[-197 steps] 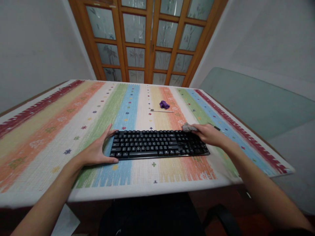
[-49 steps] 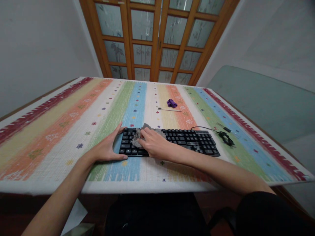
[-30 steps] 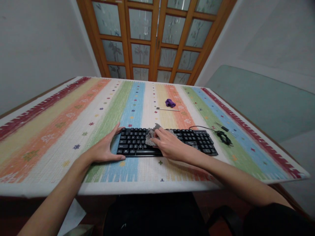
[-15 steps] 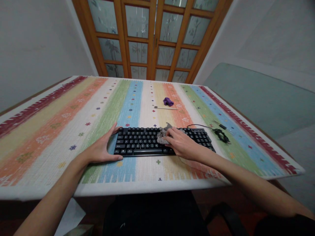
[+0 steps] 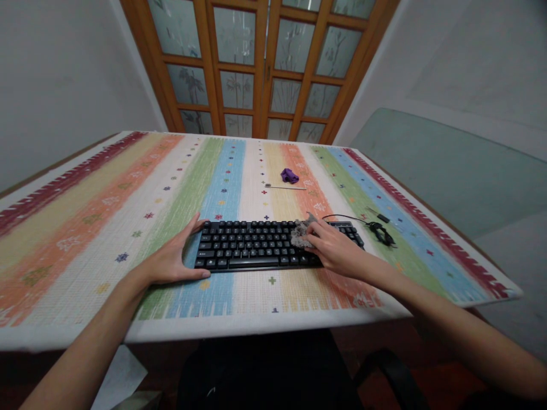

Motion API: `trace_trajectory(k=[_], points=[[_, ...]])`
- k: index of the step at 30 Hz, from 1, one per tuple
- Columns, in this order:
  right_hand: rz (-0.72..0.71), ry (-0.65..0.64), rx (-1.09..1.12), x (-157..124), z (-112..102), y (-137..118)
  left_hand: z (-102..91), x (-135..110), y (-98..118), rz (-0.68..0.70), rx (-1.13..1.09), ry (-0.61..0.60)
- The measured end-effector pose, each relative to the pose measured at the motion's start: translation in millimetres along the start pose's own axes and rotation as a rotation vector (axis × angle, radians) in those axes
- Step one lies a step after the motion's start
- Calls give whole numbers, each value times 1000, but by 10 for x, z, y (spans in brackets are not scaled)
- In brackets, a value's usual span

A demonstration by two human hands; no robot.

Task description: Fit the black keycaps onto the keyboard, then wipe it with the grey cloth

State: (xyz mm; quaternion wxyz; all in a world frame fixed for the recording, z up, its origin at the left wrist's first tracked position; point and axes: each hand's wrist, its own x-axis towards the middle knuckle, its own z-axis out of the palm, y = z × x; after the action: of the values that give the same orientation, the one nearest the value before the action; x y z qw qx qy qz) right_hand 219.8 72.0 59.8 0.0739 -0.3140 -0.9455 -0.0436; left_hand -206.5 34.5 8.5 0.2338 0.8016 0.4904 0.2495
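Observation:
A black keyboard (image 5: 252, 246) lies flat near the table's front edge. My left hand (image 5: 174, 256) braces its left end, thumb along the front edge and fingers at the back corner. In my right hand (image 5: 331, 242) is a bunched grey fluffy cloth (image 5: 299, 233), pressed onto the keys right of the middle. That hand and wrist hide part of the keyboard's right side.
Behind the keyboard lie a crumpled purple cloth (image 5: 289, 176) and a thin rod with a small brush-like head (image 5: 285, 187). To the right is a coiled black cable (image 5: 382, 233) beside a small dark object (image 5: 383, 218). A striped tablecloth (image 5: 115, 228) covers the table.
My right hand has slid the grey cloth rightward across the keys. My left hand stays at the keyboard's left end. The whole view has shifted slightly.

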Motion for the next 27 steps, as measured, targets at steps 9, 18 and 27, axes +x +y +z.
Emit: trace_trajectory(k=[9,18,27], points=[[78,-44,40,-118,-66,158,-2,8,8,-7,-17,-14],[241,142,286,97,-315,321,-2,10,41,-11,-1,-11],[-77,258,261,914,-190,-542,-4,16,55,-16,4,3]])
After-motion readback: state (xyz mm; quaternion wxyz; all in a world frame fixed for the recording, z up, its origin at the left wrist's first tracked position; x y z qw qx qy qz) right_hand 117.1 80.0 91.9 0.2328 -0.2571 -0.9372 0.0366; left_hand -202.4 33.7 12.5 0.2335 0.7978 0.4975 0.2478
